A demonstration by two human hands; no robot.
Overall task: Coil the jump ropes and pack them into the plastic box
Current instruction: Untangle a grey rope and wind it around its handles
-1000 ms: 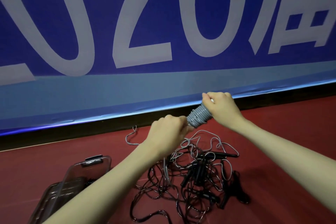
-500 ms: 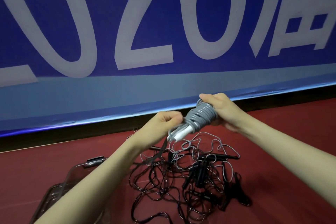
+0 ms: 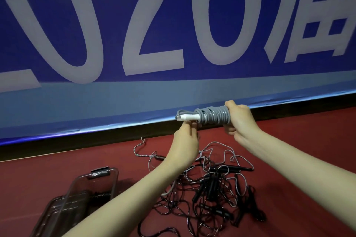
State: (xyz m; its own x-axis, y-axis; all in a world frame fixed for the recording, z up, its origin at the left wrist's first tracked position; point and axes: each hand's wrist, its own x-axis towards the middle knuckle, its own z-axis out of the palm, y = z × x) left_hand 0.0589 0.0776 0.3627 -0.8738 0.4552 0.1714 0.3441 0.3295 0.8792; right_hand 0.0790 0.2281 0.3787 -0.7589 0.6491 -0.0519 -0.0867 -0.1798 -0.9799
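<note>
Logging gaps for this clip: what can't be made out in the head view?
- Plastic box: contents hidden by the left forearm and dark tinted walls; the frame edge cuts its near end.
- Coiled gray rope: far end covered by the right hand.
- Rope pile: too tangled to count.

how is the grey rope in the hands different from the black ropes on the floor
The grey rope is wound into a tight coil around its white handle; the black ropes lie in a loose tangle. The grey rope is held up off the floor, gripped by the right hand with the left hand just below its handle end; the black ropes rest on the red floor, untouched. Both are outside the plastic box.
</note>
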